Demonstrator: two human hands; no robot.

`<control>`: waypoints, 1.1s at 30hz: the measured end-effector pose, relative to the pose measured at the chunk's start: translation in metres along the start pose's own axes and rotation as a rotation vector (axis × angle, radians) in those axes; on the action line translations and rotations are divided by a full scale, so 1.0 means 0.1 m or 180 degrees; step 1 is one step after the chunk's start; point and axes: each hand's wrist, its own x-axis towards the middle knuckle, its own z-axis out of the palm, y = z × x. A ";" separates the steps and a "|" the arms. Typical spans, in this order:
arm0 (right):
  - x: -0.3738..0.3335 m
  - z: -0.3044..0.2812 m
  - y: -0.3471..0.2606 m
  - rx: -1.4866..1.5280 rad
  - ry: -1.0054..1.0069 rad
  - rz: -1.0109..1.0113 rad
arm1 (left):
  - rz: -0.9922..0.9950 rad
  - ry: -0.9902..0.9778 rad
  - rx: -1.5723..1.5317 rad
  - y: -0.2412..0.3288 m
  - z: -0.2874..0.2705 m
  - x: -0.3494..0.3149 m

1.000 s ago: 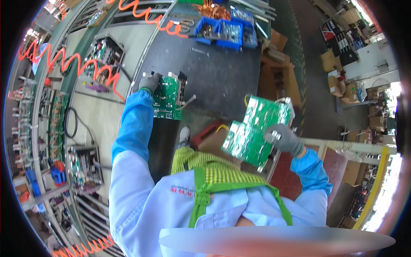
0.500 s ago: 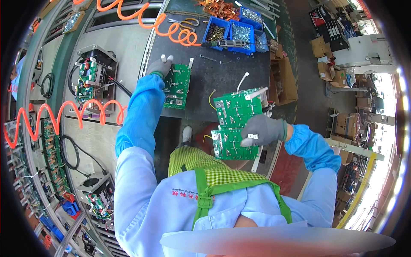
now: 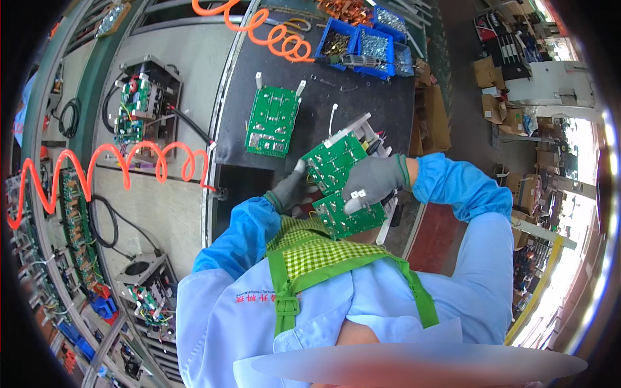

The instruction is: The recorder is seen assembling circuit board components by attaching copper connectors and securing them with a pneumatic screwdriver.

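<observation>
A green circuit board assembly of two joined sections (image 3: 337, 160) is tilted in front of me, over the near edge of the dark bench. My right hand (image 3: 376, 180), in a grey glove, is closed on its right side, with the thumb across the face beside small metal tabs. My left hand (image 3: 290, 193), also gloved, is at its left edge, fingers curled and partly hidden there. Metal brackets and wires show behind the assembly's right side. A separate green circuit board (image 3: 272, 121) with two upright metal strips lies on the bench, farther left.
Blue bins (image 3: 375, 50) of small hardware stand at the far side, with a power screwdriver (image 3: 359, 61) before them. An orange coiled hose (image 3: 275, 40) hangs over the bench. Left are units with boards and heatsinks (image 3: 145, 103). Cardboard boxes (image 3: 435, 119) stand at right.
My left hand has let go of the separate board, now lying on the bench, and come back to the assembly's left edge. The assembly has turned and shifted slightly left in my right hand.
</observation>
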 end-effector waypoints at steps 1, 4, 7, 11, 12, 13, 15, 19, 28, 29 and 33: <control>0.06 -0.04 0.01 0.0017 0.0019 -0.0041 | -0.0001 0.0027 -0.0034 -0.11 0.07 0.02; 0.17 0.00 0.18 0.0217 -0.0093 -0.0151 | 0.0805 -0.0992 -0.1259 -0.36 0.23 0.11; 0.22 -0.12 0.34 0.0336 -0.0017 -0.0301 | 0.0638 -0.0957 -0.1714 -0.44 0.32 -0.02; 0.23 -0.16 0.86 0.0677 0.0889 -0.0078 | 0.1284 -0.0681 -0.2113 -0.55 0.49 0.26; 0.22 -0.19 0.95 0.0733 0.0953 -0.0082 | 0.1064 -0.0480 -0.2259 -0.47 0.55 0.32; 0.22 -0.24 1.04 0.0721 0.0863 -0.0139 | 0.1077 -0.0491 -0.2293 -0.46 0.63 0.33; 0.15 -0.23 1.20 0.0775 0.1081 -0.0194 | 0.1324 -0.0226 -0.2174 -0.39 0.79 0.34; 0.06 -0.38 1.46 0.0822 0.1054 -0.0033 | 0.1342 0.0280 -0.2091 -0.34 0.99 0.54; 0.13 -0.50 2.06 0.0686 0.1185 -0.0478 | 0.1841 0.0773 -0.1930 -0.19 1.17 0.84; 0.09 -0.52 2.14 0.0668 0.1185 -0.0502 | 0.1884 0.0783 -0.1809 -0.17 1.19 0.89; -0.04 -0.63 1.89 0.0894 0.1262 -0.0139 | 0.1654 0.0992 -0.1731 -0.24 1.16 0.96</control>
